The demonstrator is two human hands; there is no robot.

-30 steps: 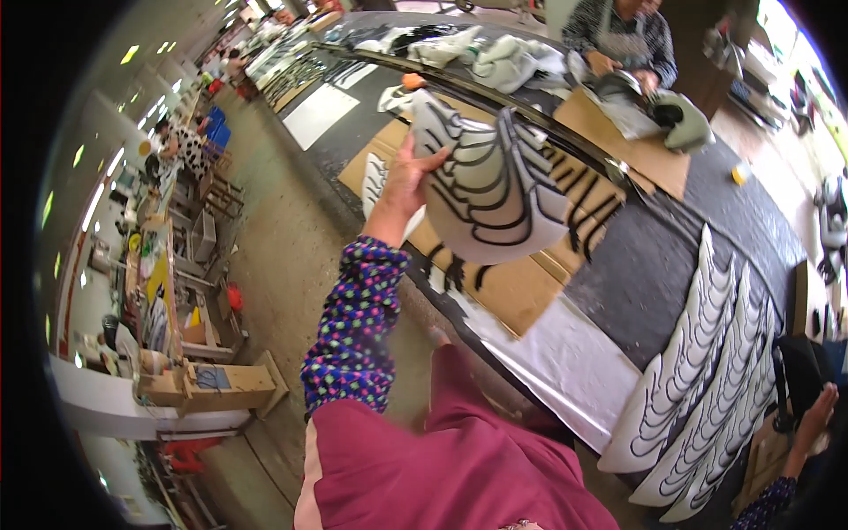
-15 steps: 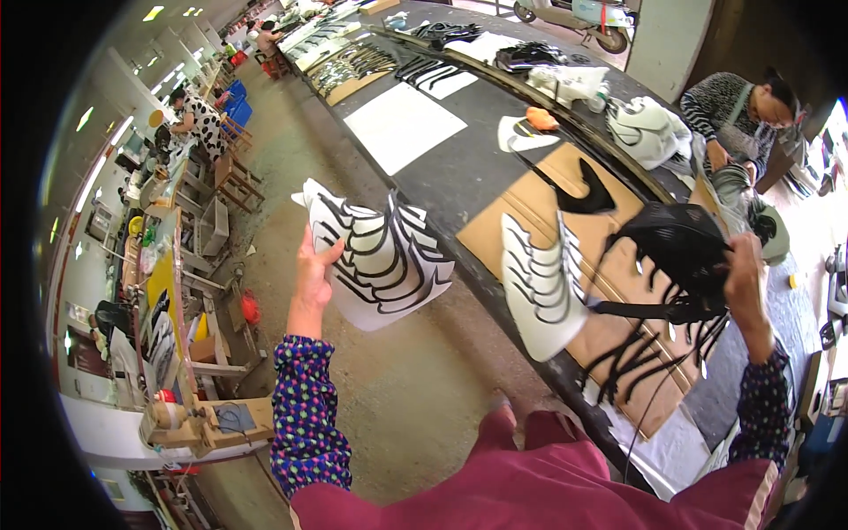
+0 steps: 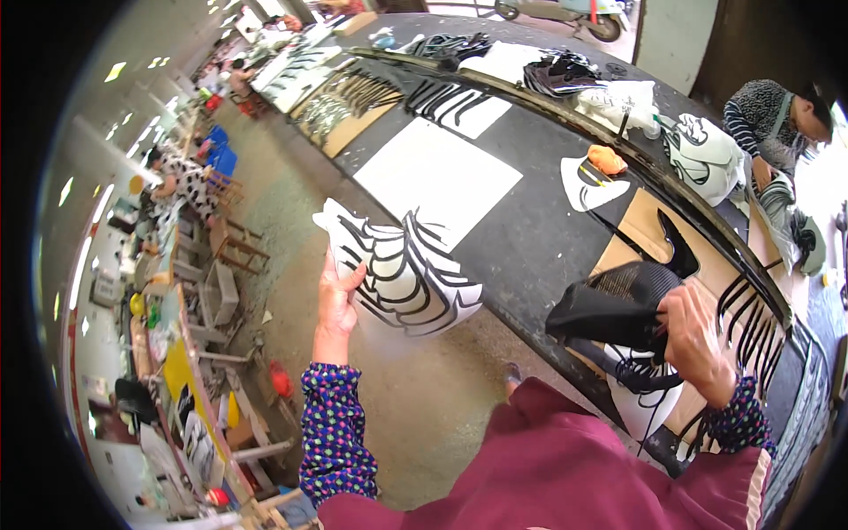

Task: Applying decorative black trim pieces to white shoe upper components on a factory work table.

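Observation:
My left hand (image 3: pixel 338 296) is closed on a fanned bunch of white shaped sheets (image 3: pixel 402 283) with black curved strips on them, holding it over the floor beside the table. In my right hand (image 3: pixel 698 344) is a black mesh piece (image 3: pixel 609 305), gripped at its edge above the table's near side, with a dark strap hanging below. A white shaped sheet (image 3: pixel 649 413) with black strips lies under it on brown cardboard, partly covered. Further along the cardboard lies a glossy black curved piece (image 3: pixel 680 247). Several thin black strips (image 3: pixel 751 327) lie in a row to the right.
The long dark table (image 3: pixel 521 247) holds a large white sheet (image 3: pixel 442 177), an orange bundle (image 3: pixel 607 160) and white plastic bags (image 3: pixel 618 106). A raised rail (image 3: pixel 654 159) runs along it. Across the table a person (image 3: pixel 764 132) works. Benches and stools (image 3: pixel 234 243) line the left.
My right hand has moved left and nearer with the black mesh piece, which now covers much of the white sheet on the cardboard. The view has shifted; my left hand keeps its bunch.

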